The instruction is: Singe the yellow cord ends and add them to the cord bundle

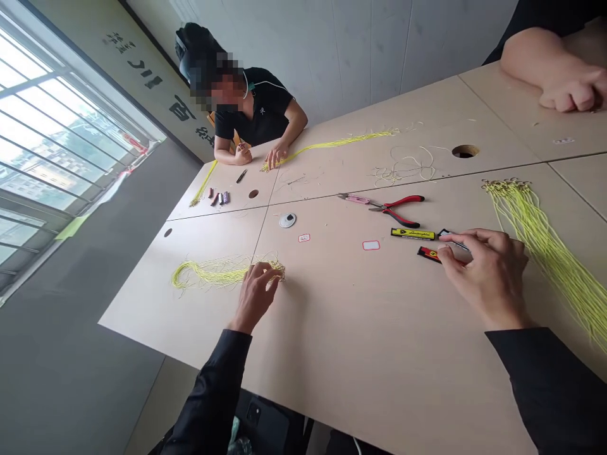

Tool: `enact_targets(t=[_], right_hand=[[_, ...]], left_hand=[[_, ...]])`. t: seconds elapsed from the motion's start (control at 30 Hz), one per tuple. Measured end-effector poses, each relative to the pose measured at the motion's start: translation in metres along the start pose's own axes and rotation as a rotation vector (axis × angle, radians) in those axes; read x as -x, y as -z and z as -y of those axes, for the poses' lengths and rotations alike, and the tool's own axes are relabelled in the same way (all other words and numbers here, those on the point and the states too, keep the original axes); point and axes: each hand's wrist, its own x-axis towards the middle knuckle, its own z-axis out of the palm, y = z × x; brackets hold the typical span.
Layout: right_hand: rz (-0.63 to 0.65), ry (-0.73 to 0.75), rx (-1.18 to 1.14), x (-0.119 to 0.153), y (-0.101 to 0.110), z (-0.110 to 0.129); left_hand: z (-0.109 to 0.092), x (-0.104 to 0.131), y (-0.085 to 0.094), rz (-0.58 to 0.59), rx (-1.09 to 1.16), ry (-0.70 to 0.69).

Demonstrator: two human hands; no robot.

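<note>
On the near left of the table lies a looped bundle of thin yellow cords [208,273] with small metal ends. My left hand [258,289] has its fingers curled down and closed over the right end of that bundle. My right hand [490,275] pinches a slim dark-and-silver piece [450,238], partly hidden under the fingers. Just left of it lie a yellow lighter-like stick [412,234] and a red one [428,254], the latter partly covered by my thumb. A larger bundle of yellow cords [545,234] with metal ends stretches along the right side.
Red-and-black pliers [398,210] and a pink-handled tool [355,199] lie mid-table. A round whitish disc [287,220] and small labels [370,245] are nearby. A co-worker [256,107] handles yellow cords [336,142] opposite; another person's hand [571,88] rests top right.
</note>
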Motion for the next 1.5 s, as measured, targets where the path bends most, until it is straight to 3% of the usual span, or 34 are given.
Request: enact_targets(t=[0.2, 0.6, 0.83, 1.0, 1.2, 1.33, 1.5], right_hand=[[0.024, -0.073, -0.007, 0.002, 0.001, 0.0], [0.017, -0.097, -0.004, 0.002, 0.001, 0.001], [0.092, -0.013, -0.002, 0.001, 0.012, 0.008], [0.118, 0.027, 0.008, 0.002, 0.012, 0.008], [0.169, 0.054, -0.01, 0.003, 0.009, 0.008], [0.211, 0.055, 0.016, 0.003, 0.009, 0.009], [0.254, 0.082, 0.017, 0.002, 0.007, 0.008]], left_hand=[[-0.001, -0.01, -0.001, 0.097, 0.022, -0.025], [-0.013, -0.009, 0.008, -0.03, 0.145, 0.125], [-0.025, -0.024, 0.016, -0.219, 0.144, 0.163], [-0.03, -0.036, 0.02, -0.267, 0.192, 0.214], [-0.026, -0.041, 0.033, -0.415, 0.307, 0.411], [-0.054, -0.054, 0.041, -0.568, 0.349, 0.327], [-0.131, -0.073, 0.021, -0.618, 0.444, 0.061]])
